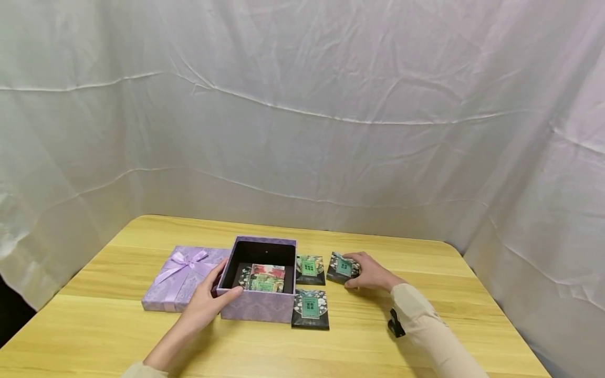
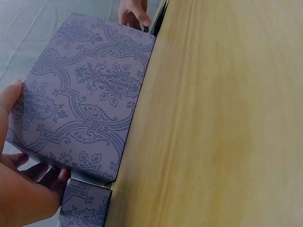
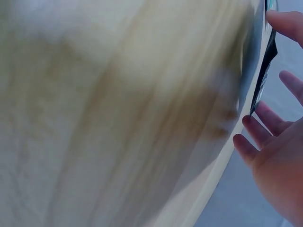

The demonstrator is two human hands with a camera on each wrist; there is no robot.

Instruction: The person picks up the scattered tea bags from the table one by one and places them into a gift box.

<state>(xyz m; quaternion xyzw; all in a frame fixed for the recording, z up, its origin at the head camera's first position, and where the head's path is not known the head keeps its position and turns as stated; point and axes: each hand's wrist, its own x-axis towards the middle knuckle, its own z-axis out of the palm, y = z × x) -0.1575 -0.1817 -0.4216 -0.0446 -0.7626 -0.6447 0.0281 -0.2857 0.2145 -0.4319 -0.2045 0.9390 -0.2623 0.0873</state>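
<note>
The purple patterned gift box (image 1: 257, 307) stands lidless in the head view, its inside black. My left hand (image 1: 208, 302) holds its near left corner, thumb at the front rim and fingers along the left side. Inside lie flat printed sachets, one with a red and green face (image 1: 267, 278). My right hand (image 1: 371, 272) pinches a dark floral sachet (image 1: 342, 266) with a green label between thumb and fingers, right of the box. In the right wrist view that sachet (image 3: 264, 75) shows edge-on, beside the fingers (image 3: 258, 130).
A green-labelled sachet (image 1: 309, 269) lies against the box's right side, and a dark floral sachet (image 1: 310, 310) lies nearer the front. The purple lid (image 1: 181, 278) with its ribbon bow rests left of the box on the wooden table (image 1: 264, 357). White cloth (image 1: 302, 131) hangs behind.
</note>
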